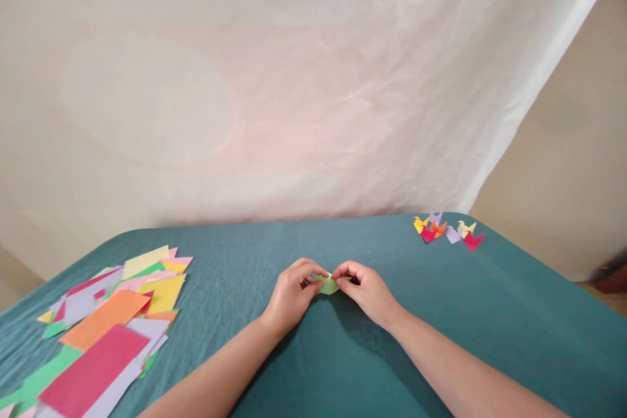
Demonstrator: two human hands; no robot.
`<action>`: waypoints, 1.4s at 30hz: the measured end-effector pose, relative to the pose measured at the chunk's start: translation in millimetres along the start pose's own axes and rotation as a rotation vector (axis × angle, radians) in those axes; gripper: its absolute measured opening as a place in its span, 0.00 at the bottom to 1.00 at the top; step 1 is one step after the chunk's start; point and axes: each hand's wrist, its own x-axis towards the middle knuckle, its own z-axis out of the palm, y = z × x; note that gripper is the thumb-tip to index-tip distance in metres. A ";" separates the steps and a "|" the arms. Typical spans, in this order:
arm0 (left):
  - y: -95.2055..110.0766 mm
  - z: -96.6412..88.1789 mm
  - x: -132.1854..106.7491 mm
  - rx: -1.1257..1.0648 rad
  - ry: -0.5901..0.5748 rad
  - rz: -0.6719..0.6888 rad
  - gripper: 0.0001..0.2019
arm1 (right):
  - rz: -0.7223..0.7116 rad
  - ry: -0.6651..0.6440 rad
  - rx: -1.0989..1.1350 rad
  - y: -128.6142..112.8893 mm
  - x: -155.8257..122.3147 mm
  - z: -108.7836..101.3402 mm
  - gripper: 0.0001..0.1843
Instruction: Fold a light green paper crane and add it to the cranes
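A small folded piece of light green paper [328, 285] is held up between both hands, just above the green tablecloth [313, 366]. My left hand [296, 289] pinches its left end between thumb and fingertips. On the opposite end, my right hand [365, 289] grips it the same way, with fingers closed. The fingertips cover both ends of the paper, so only its middle shows, coming to a blunt point at the bottom.
Loose coloured paper sheets [93, 366] lie in an overlapping heap at the table's left. Several small folded paper birds [454, 234] in yellow, red, orange and lilac stand near the far right corner. Behind the table hangs a pale cloth [294, 91].
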 end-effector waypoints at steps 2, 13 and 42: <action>1.7 0.3 -0.5 0.022 -0.017 0.000 0.12 | 0.007 0.007 -0.006 0.0 0.4 0.2 0.06; 2.2 -2.1 2.2 0.019 -0.057 -0.043 0.11 | 0.011 0.011 -0.026 -0.2 -0.4 0.8 0.06; -1.8 -7.6 2.8 0.143 -0.050 0.093 0.09 | -0.146 0.074 -0.286 1.6 -3.9 9.4 0.13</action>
